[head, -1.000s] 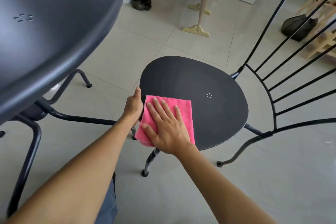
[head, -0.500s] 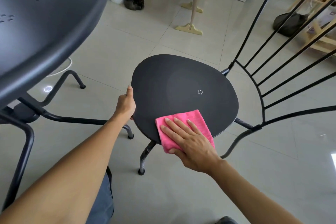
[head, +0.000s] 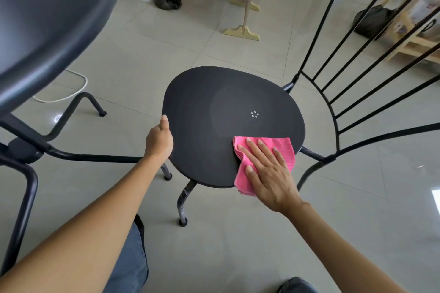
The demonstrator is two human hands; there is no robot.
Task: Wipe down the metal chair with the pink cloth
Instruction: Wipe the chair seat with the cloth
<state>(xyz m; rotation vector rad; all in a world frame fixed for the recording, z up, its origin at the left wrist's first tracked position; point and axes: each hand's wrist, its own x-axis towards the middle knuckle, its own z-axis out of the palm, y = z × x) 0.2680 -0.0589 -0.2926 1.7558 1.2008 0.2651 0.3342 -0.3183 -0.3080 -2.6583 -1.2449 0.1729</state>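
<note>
- Head view first: since the frame half a second ago, our pink cloth (head: 283, 150) has slid along the near rim of the metal chair (head: 214, 112), from about 6 o'clock on the seat to about 4 o'clock.
- A second ago it lay at the seat's 8 o'clock edge, just beside our left hand, so the two hands are now farther apart.
- Our left hand (head: 159, 141) keeps its place at the seat's 9 o'clock edge; the thumb lies on top of the rim and the fingers curl under it, closed around the seat.
- Our right hand (head: 269, 171) is open and flat, fingers spread and pointing toward 11 o'clock, palm pressing the cloth onto the seat.
- That cloth is bunched under the thumb, and its near corner hangs over the seat's edge.
- A small ring of holes (head: 254, 114) in the seat sits uncovered, above the cloth.
- Black backrest rods (head: 357, 93) fan out at 3 o'clock.
- At 10 o'clock a dark round tabletop (head: 47, 19) looms close, its legs on the tiled floor (head: 214, 245).
</note>
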